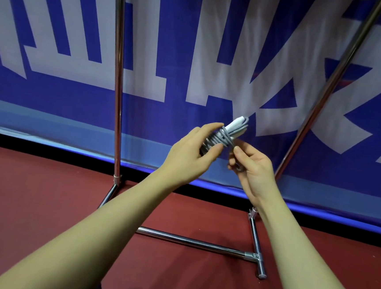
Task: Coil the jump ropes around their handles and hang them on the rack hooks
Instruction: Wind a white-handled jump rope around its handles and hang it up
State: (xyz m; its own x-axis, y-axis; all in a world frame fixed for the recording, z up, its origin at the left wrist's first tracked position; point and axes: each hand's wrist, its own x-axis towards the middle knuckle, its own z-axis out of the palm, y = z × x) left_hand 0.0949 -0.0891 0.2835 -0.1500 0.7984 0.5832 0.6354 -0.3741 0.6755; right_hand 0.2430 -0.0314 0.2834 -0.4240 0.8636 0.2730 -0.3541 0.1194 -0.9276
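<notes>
Left hand (193,149) grips the coiled jump rope (226,134) by its handles; right hand (251,163) pinches the loose rope end just beside it. Risk: tail slips, wraps unwind before hanging. Rack (118,80) behind; hooks not visible.

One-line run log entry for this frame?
phase: coiling | left hand: grips jump rope bundle | right hand: pinches rope end | rack: behind, hooks out of view | hung: no

Open air lies between the rack's left upright (118,80) and right upright (335,88), closed behind by the banner (50,100), with the base crossbar (190,241) low.
</notes>
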